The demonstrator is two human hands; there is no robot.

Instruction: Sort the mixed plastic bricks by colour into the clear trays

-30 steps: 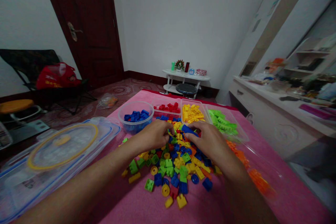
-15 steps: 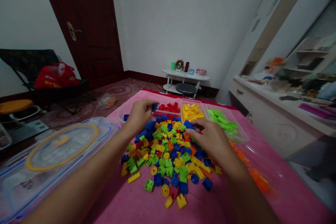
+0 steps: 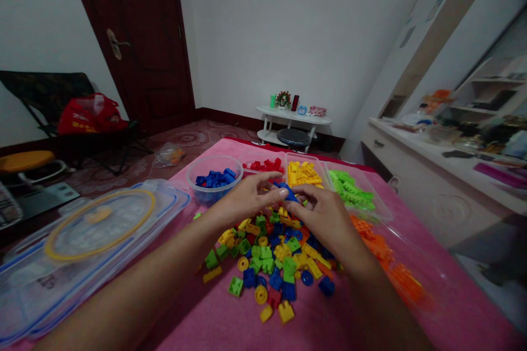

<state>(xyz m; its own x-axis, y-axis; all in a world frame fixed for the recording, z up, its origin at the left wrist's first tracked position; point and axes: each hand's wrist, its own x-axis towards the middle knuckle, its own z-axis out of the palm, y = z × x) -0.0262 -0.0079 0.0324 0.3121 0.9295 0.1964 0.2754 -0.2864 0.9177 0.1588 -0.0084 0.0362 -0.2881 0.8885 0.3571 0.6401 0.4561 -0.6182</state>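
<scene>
Both hands meet above the middle of a loose heap of toy building bricks [image 3: 267,255] in yellow, green, blue, orange and red. A blue brick [image 3: 290,193] is gripped by my right hand [image 3: 323,211] between thumb and fingers. My left hand [image 3: 251,194] closes on the same blue brick from the other side, its thumb tip against it. Fingers partly cover the brick. Left of my left hand stands a round clear bowl [image 3: 192,181] with blue bricks in it.
Clear trays behind the heap hold red bricks [image 3: 265,165], yellow bricks [image 3: 302,174] and green bricks [image 3: 349,189]. Orange bricks [image 3: 379,247] lie in a clear container at the right. Stacked clear lids [image 3: 99,225] lie at the left on the pink cloth [image 3: 304,329].
My left hand has moved right, away from the bowl, and met my right hand at the blue brick. A blue brick was in its fingers before. The bowl is now uncovered.
</scene>
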